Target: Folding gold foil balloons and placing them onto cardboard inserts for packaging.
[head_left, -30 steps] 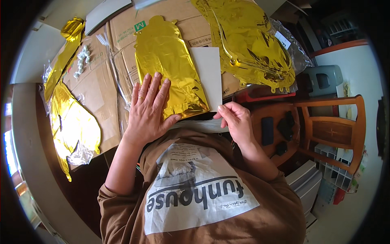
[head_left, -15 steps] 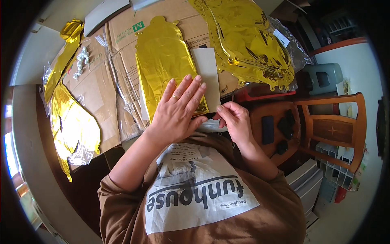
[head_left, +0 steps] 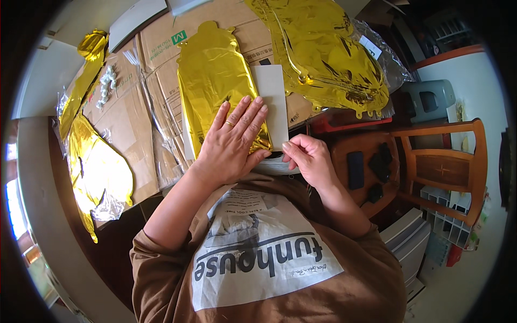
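Note:
A folded gold foil balloon [head_left: 215,72] lies flat on a pale grey card [head_left: 273,91], on top of brown cardboard. My left hand [head_left: 229,137], a ring on one finger, rests spread and flat on the foil's near end. My right hand [head_left: 309,159] is closed at the card's near right corner, thumb and fingertips pinched on it. The undersides of its fingers are hidden. Just below the card, a white rounded thing [head_left: 280,166] shows between my hands.
More gold foil [head_left: 334,54] lies at the right over clear plastic. At the left are another gold foil balloon [head_left: 102,167] and a white coiled bundle [head_left: 106,86]. A wooden chair [head_left: 441,167] at the right holds a dark phone-like slab [head_left: 355,171] and black items.
The card and foil sit slightly farther left. My right hand has shifted a little left with the card's corner. My left hand stays flat on the foil.

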A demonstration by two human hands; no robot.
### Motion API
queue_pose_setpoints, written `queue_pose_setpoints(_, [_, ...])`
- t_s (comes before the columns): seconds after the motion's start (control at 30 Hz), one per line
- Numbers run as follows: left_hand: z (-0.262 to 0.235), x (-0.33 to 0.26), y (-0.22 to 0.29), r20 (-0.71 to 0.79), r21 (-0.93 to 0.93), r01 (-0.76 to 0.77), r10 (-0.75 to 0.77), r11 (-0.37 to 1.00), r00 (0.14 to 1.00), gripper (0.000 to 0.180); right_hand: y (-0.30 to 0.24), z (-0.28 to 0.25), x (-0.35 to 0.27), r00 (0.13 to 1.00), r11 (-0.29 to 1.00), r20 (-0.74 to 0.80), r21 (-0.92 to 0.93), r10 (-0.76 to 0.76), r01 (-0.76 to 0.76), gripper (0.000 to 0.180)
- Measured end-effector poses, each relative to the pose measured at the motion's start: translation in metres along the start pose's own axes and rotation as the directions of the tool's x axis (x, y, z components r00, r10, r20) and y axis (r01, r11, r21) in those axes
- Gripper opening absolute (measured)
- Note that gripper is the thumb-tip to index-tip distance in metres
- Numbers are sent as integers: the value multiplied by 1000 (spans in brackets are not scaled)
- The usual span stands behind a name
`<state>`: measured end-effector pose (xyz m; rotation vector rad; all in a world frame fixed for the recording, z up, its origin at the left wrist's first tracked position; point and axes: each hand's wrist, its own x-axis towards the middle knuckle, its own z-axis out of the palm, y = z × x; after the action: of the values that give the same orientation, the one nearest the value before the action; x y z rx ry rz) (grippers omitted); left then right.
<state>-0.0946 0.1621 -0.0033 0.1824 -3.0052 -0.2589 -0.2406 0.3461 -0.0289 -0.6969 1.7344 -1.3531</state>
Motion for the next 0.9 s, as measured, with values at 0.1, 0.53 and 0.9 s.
queue_pose_setpoints(0.1, [-2, -1, 0, -23, -46, -3, 2, 999, 1000, 82, -1, -1, 2, 1000, 1000, 23, -6, 8, -7, 26])
queue_pose_setpoints(0.53, [-14, 11, -24, -72, -107, 72, -80, 992, 994, 81, 3, 2, 4, 999, 999, 24, 36, 39, -40, 26])
queue_pose_setpoints(0.9, [-8, 10, -28, -110, -113, 53, -65, 992, 992, 82, 8, 19, -2, 994, 976, 95, 204, 54, -72, 34])
